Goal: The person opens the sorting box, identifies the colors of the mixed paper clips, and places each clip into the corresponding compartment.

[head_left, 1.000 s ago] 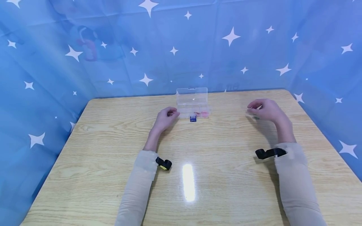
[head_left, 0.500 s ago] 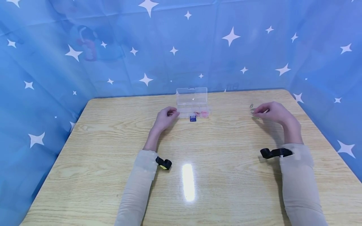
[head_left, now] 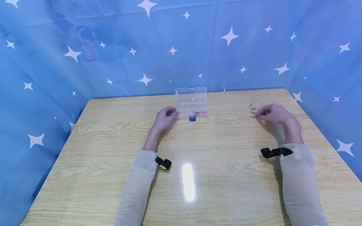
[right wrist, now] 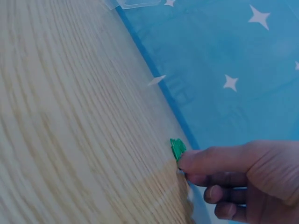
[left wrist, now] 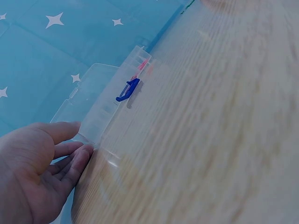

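Observation:
A clear plastic box (head_left: 183,110) stands at the back of the table with its lid raised and a blue latch (head_left: 192,118) on its front. Small red and pink pieces (head_left: 204,114) lie inside, at its right end. My left hand (head_left: 165,119) holds the box's left end, the thumb along the wall and the fingertips at the corner in the left wrist view. Several green paper clips (head_left: 253,109) lie in a loose column at the back right. Beside them, my right hand (head_left: 275,114) pinches at the nearest green paper clip (right wrist: 177,148) with thumb and forefinger.
The wooden table (head_left: 220,150) ends at a blue star-patterned curtain (head_left: 198,40) behind it and along both sides. A bright light reflection (head_left: 188,182) shows on the tabletop near the front. Black wrist cameras (head_left: 163,163) sit on both sleeves.
My right hand has drawn back to the right and slightly nearer, uncovering the green paper clips, and its fingertips have come together. The left hand and the box stay in place.

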Motion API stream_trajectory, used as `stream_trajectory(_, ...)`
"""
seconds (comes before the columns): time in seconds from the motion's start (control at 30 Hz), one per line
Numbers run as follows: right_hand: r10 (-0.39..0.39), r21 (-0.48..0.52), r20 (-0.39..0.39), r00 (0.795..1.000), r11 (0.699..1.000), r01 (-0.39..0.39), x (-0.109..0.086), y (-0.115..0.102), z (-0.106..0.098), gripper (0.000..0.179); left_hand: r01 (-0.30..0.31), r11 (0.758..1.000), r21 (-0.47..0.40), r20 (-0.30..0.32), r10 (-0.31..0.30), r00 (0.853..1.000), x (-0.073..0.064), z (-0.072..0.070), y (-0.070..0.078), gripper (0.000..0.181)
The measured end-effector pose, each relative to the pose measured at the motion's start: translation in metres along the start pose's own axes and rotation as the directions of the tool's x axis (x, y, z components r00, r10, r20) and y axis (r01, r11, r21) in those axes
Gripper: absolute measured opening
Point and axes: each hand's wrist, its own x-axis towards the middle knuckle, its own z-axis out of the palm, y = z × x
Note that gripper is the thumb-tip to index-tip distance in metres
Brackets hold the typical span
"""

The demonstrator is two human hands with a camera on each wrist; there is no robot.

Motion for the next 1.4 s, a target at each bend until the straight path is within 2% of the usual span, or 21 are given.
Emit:
stream_trajectory(0.53, -0.01, -0.001, -0.022, 1.0, 1.0, 0.01, 0.003, 0.002, 0.003, 0.028, -0.011, 1.0, 0.002, 0.003, 0.011, 1.0, 0.0, 0.001, 0.001, 0.039)
stream_trajectory(0.73, -0.037, -0.008, -0.092, 0.995, 0.999, 0.036, 0.005, -0.009, 0.005, 0.027, 0.001, 1.0, -0.003, 0.006, -0.001, 1.0, -0.001, 0.001, 0.003, 0.038)
stream_trajectory(1.0, -0.075, -0.028, -0.195, 0.978, 0.997, 0.07, 0.011, -0.024, 0.008, 0.024, 0.001, 1.0, -0.015, 0.002, -0.001, 1.0, -0.001, 0.0, -0.001, 0.04)
stream_trajectory(1.4, -0.133, 0.006, -0.276, 0.952, 0.99, 0.141, 0.028, -0.052, 0.02, 0.018, -0.005, 1.0, -0.011, -0.006, 0.005, 1.0, 0.0, 0.001, 0.0, 0.038)
